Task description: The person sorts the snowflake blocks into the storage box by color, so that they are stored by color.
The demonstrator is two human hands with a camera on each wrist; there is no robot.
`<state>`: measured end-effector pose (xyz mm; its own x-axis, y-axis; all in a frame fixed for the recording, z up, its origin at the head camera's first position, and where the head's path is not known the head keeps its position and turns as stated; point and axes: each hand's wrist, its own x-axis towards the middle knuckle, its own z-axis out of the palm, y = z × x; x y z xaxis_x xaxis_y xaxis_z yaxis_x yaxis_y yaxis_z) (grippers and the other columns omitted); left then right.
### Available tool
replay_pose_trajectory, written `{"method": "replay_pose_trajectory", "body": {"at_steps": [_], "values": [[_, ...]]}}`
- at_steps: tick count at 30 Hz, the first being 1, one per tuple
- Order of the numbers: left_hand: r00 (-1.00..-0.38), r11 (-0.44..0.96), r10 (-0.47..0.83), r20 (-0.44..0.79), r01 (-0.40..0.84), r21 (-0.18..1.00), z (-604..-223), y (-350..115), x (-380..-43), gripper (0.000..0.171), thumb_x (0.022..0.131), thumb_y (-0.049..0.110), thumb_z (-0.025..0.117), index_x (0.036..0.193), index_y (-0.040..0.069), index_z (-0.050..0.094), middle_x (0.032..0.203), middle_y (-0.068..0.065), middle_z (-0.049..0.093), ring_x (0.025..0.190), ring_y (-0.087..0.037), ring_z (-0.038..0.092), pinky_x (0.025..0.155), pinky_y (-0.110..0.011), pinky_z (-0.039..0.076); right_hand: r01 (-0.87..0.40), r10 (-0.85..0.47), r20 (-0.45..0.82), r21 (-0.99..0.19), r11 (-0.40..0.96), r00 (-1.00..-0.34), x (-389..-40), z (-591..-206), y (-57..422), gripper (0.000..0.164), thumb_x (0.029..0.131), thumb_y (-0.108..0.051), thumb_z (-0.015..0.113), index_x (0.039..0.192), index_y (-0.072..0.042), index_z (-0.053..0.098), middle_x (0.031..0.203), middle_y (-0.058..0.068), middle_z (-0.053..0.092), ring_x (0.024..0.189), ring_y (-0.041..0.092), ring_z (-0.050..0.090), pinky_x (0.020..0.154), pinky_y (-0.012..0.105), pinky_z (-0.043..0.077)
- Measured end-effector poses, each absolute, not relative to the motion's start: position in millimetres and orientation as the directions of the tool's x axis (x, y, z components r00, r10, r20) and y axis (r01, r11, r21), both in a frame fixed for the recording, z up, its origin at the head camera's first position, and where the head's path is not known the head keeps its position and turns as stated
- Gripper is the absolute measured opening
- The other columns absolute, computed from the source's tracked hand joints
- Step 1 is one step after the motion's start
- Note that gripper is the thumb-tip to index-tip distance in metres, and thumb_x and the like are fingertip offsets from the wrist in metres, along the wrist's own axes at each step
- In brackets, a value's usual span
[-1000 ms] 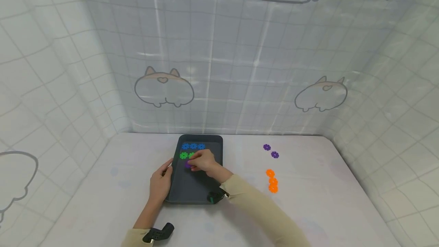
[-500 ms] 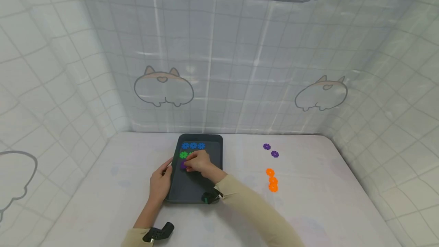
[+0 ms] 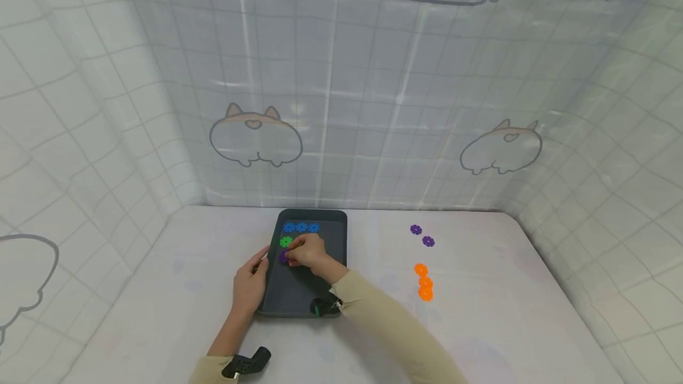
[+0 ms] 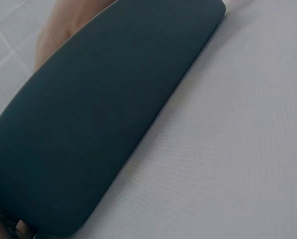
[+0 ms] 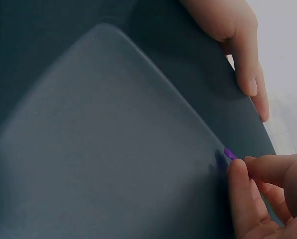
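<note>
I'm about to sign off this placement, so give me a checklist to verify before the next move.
1. Left hand touching left edge of dark grey rectangular tray: ok.
2. Purple flower-shaped disc pinched by fingers of the right hand: ok.
3. That disc lying flat: not ok, looks tilted.
4. Three blue flower-shaped discs in a row: ok.
5. Green flower-shaped discs, full count: cannot tell, right hand obstructs.
6. Two more purple discs on white tabletop: ok.

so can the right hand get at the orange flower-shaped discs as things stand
Probably yes, once it lets go: the right hand pinches a purple flower-shaped disc in the tray, but the orange flower-shaped discs lie uncovered on the table to its right, with nothing standing between.
</note>
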<state>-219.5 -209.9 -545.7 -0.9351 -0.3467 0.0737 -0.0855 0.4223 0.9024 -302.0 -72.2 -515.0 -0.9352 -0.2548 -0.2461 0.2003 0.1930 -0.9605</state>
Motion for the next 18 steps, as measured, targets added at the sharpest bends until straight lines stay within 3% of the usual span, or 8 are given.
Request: {"method": "replay_pose_trajectory", "body": {"at_steps": [18], "values": [[-0.932,0.423,-0.354,0.076,-0.087,0.902,-545.6,-209.4,-220.0,0.036,0.103,0.017,0.047,0.136,0.013,0.058,0.116,-0.017,0.064,0.095,-0.024,0.057,0.078,-0.036,0.042,0.161,-0.227,-0.214,-0.959,0.232,-0.95,-303.7,-520.0,-78.5,0.012,0.08,0.005,0.075,0.092,0.004,0.073,0.077,0.007,0.066,0.062,0.018,0.068,0.058,0.029,0.055]]}}
